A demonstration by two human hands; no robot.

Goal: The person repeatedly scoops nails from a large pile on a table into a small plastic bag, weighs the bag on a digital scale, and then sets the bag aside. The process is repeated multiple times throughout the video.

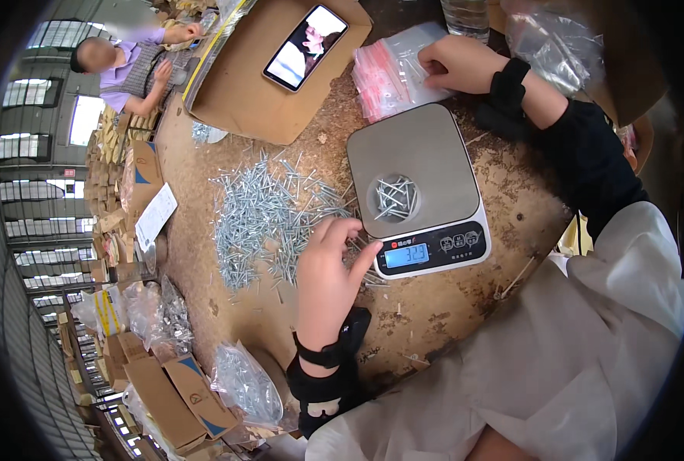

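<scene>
A white kitchen scale point(434, 154) with a grey platform and a lit display stands on the worktable. A small clear round cup point(394, 198) holding several screws sits on its platform. My left hand point(328, 265) is at the scale's front left corner, over the edge of a large pile of silver screws point(261, 215); its thumb and curved fingers are apart, with nothing visible between them. Beyond the scale, my right hand point(468, 65) rests on a stack of clear zip bags point(392, 77) with red edges, its fingers curled onto the top bag.
A phone point(306, 48) lies in an open cardboard tray point(242, 107) at the far side. Plastic packaging point(553, 46) and a clear bottle point(466, 19) stand far right. Cardboard boxes point(173, 399) and a filled plastic bag point(246, 384) are at left. Another person point(130, 73) works at far left.
</scene>
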